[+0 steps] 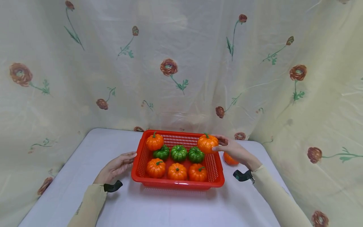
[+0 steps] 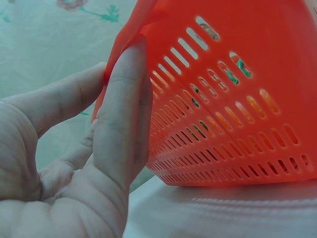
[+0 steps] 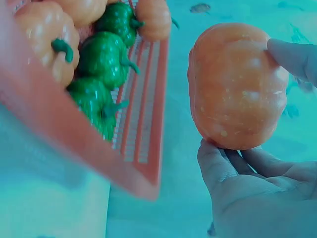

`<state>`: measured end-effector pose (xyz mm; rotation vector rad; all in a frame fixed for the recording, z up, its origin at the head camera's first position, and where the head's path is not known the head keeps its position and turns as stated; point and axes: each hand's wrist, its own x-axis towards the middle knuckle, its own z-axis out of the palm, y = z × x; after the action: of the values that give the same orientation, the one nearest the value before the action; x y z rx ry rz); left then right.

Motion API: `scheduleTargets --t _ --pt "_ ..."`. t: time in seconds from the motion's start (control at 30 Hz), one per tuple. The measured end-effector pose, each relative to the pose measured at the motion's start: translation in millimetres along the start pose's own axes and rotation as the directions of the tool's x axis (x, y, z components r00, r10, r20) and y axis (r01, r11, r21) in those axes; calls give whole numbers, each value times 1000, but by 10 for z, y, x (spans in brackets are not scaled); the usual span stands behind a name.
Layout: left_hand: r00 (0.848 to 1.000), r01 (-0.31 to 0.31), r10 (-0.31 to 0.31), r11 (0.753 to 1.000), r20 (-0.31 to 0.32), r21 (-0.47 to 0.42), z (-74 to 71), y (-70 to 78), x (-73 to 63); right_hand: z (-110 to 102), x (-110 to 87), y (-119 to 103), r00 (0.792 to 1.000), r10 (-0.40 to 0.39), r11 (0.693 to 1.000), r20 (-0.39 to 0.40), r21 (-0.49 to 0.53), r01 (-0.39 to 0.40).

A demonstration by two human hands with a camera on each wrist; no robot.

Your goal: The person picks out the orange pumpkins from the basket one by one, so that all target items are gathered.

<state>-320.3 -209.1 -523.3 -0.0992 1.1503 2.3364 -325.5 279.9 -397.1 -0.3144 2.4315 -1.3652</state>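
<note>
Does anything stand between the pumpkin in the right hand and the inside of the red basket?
Perhaps the basket's far rim, by the right wrist view; whether the held pumpkin already clears it, I cannot tell. Nothing else visible stands in the way.

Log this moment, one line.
left hand: grips red basket; right hand: holds orange pumpkin; in basket: three green pumpkins, four orange pumpkins; on table: another orange pumpkin

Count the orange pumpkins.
6: the held pumpkin in the right hand; in the red basket, the rear pumpkin, near-left pumpkin, near-middle pumpkin, near-right pumpkin; the table pumpkin, partly hidden. More may be hidden.
</note>
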Motion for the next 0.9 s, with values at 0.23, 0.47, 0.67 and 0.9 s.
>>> scheduleTargets --t 0.23,0.47,0.67,0.9 --pt "999 3 -3 1000 32 2 16 -1 -13 -287 -111 254 997 -1 1000 -77 31 3" --pt "999 6 -7 1000 31 18 15 10 -7 -573 -216 515 985 -8 993 -170 115 27" --pt "998 9 -9 1000 58 10 -8 16 12 -772 -294 759 976 27 985 -218 170 11" --pt "998 16 -15 1000 66 -17 -13 14 10 -904 -347 1088 959 92 975 -267 222 -31"
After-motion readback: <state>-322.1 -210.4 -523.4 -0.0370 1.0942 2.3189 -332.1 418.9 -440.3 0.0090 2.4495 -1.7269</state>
